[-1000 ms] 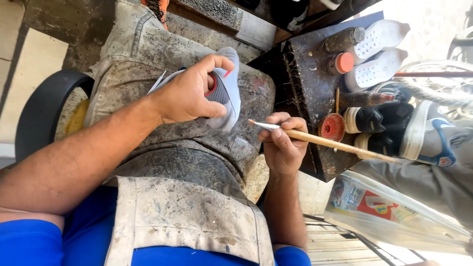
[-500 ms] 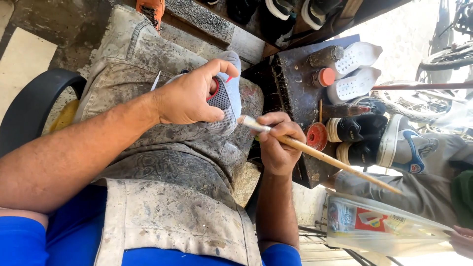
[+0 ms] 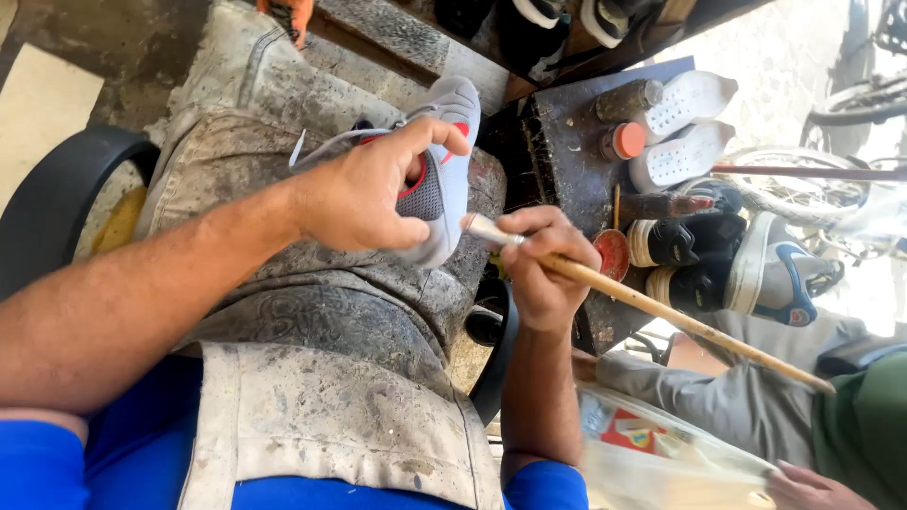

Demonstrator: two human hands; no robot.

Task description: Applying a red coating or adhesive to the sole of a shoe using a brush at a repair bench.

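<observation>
Left hand (image 3: 364,194) grips sneaker (image 3: 442,165); right hand (image 3: 543,269) pinches brush (image 3: 642,304).

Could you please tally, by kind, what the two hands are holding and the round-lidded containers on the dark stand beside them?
Grey shoe with red trim, held by the left hand: 1
Long wooden-handled brush, held by the right hand: 1
Containers with orange or red round lids, one and another, on the dark stand: 2
Total: 4
</observation>
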